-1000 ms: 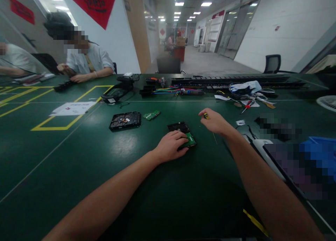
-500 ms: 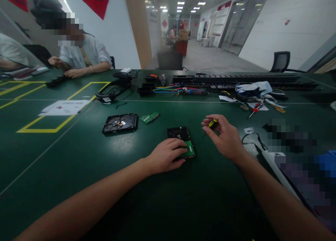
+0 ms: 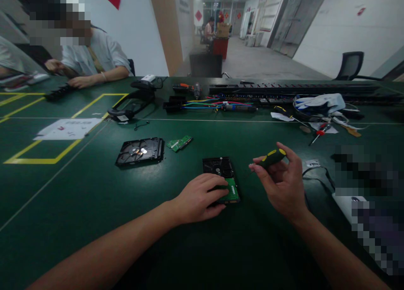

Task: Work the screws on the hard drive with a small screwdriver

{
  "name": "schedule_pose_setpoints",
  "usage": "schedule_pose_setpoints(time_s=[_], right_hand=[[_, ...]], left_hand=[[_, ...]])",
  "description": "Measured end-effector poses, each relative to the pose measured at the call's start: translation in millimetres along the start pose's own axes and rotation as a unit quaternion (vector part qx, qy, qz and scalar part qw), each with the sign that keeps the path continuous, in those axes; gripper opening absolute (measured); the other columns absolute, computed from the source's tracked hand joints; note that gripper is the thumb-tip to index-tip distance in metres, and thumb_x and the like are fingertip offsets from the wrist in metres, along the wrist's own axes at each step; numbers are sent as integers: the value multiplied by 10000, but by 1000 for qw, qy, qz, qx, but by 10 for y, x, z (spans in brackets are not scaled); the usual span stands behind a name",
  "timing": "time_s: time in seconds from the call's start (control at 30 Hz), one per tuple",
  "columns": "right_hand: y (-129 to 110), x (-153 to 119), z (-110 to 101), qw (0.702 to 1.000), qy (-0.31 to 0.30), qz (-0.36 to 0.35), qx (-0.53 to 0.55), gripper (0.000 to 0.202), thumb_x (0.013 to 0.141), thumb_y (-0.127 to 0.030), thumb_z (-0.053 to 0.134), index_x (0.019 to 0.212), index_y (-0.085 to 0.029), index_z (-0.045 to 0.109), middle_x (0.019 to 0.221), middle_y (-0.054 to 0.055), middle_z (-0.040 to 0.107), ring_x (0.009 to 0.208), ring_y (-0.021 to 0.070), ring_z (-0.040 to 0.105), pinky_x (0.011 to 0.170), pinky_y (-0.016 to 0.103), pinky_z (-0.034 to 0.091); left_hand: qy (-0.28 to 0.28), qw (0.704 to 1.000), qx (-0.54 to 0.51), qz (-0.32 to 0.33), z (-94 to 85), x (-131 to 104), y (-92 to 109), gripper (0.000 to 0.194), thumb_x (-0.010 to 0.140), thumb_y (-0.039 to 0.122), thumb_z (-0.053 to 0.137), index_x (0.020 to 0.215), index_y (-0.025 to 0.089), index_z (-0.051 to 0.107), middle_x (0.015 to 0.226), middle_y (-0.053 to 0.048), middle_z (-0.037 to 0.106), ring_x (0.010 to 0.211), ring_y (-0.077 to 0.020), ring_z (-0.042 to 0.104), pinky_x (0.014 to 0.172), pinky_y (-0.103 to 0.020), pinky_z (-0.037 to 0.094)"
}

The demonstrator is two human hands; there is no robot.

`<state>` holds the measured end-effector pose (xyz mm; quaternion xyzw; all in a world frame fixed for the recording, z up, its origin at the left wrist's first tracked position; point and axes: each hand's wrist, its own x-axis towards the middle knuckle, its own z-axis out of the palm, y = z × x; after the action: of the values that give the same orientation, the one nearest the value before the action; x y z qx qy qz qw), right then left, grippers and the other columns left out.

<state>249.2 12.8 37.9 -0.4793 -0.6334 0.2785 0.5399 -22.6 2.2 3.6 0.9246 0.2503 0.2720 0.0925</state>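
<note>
My left hand (image 3: 202, 197) rests on a hard drive (image 3: 217, 165) with a green circuit board (image 3: 232, 190) on its near part, fingers over the board and thumb at the near edge. To the right of the drive, my right hand (image 3: 280, 180) holds a yellow and black screwdriver (image 3: 273, 157) above the table, its thin shaft pointing down and left toward the drive. A second hard drive (image 3: 140, 151) lies flat at the left. Between the drives, farther back, are loose green circuit boards (image 3: 179, 143).
Cables (image 3: 205, 106), a power tool (image 3: 197, 90), and long black rails (image 3: 284, 89) line the back. White gloves (image 3: 322, 105) and a red screwdriver (image 3: 320, 133) lie back right. A paper (image 3: 66, 129) is at left. Another person (image 3: 94, 58) sits back left.
The screwdriver's handle has swung up into fuller view in my right hand, which now appears farther right and lower. My left hand remains on the drive. The view has shifted slightly.
</note>
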Motion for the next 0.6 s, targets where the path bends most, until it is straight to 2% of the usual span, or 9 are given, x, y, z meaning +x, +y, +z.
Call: schedule_pose_setpoints(time_s=[0.17,0.37,0.6], right_hand=[[-83,103,115,999,-29,-15,1,710,933,-296,738,1528,-376,358,1151,44,738,1033,259,792,1004,514,666],[-69,161,216,998,-54,-27,-14,704,930,-276,741,1526,-355,374,1176,47,734,1041,253,783,1000,484,671],[-45,117,232,994,-89,-55,-34,657,945,-246,718,1511,-346,401,1341,64,682,1095,241,775,1033,462,663]], left_hand=[[8,1000,-7,0,7,10,6,327,988,337,650,1285,200,658,1360,-124,676,1279,-277,651,1104,-481,560],[6,1000,-2,2,-1,8,12,312,997,344,642,1272,197,658,1362,-118,679,1296,-271,640,1122,-479,549],[11,1000,8,3,-3,25,24,306,997,345,639,1258,188,663,1346,-119,685,1276,-266,653,1120,-466,553]])
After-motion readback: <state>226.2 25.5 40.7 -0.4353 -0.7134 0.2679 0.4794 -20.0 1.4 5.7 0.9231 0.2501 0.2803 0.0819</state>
